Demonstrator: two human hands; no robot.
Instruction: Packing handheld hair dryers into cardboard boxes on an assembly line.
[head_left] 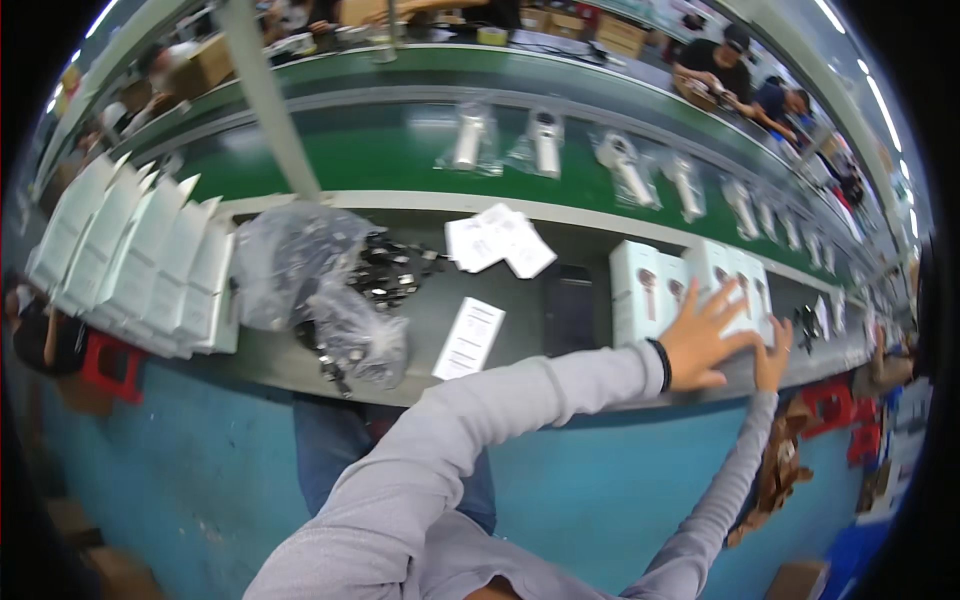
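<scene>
At the right part of the bench stands a row of white boxes (pixel 632 285) with a dark handheld device pictured on their fronts. My left hand (pixel 705 338) reaches across to them, its fingers spread over the front of the boxes. Against the right-hand end of the row is my right hand (pixel 774 358), fingers stretched upward and apart; its contact with the last box is partly hidden. Nothing is gripped in either palm that I can see. Left of the boxes lies a dark phone-like slab (pixel 569 312), and beyond it a printed white leaflet (pixel 469 338).
Folded leaflets (pixel 498 240) lie at the bench's back edge. A plastic bag (pixel 305 265) spills black cables (pixel 395 272). Open white boxes (pixel 130 255) stack at left. Bagged white devices (pixel 625 170) line the green conveyor (pixel 385 150). People work across it.
</scene>
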